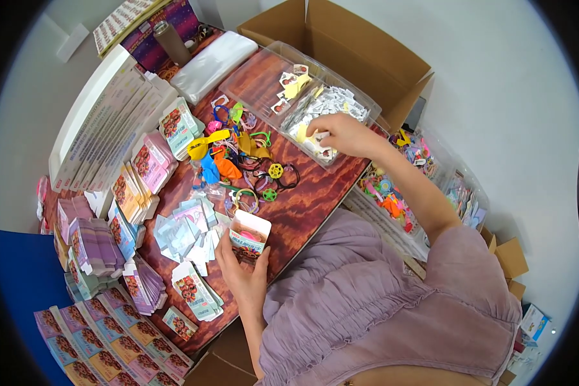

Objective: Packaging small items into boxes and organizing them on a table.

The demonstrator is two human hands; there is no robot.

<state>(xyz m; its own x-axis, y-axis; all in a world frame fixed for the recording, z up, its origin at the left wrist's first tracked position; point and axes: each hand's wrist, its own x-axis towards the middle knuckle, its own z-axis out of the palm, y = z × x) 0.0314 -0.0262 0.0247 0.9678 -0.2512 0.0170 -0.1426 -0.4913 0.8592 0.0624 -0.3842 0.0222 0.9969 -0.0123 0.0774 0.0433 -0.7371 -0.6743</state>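
Box (249, 246), small and open, sits near the front edge of the table (305, 202), held in the left hand (243, 278). The hand comes up from below it, with the fingers along the box's left side and the thumb on its right, so the box stands between them, its mouth uppermost and a pink thing (249, 235) showing inside. The right hand (321, 138) is well apart from the box, up and to the right of it, reaching into the clear tray (254, 77). Its fingers are curled down among the white slips (341, 101) in the tray's nearer part, by a pale yellow piece; whether they grip anything, I cannot tell. The tray's farther part holds a few picture cards (289, 82). Between the tray and the box, beyond the left hand, spreads a loose heap of hair ties (244, 145) in many colours, some with bows or small wheels. Just left of the box and the left fingers lie silvery packets (185, 230), overlapping in a pile. Nearer the person, to the left of the left wrist, are a stack of flat cartons (196, 291) and a single carton (180, 323) near it. Below the right forearm, past the table's edge, a bin holds bright trinkets (392, 204).
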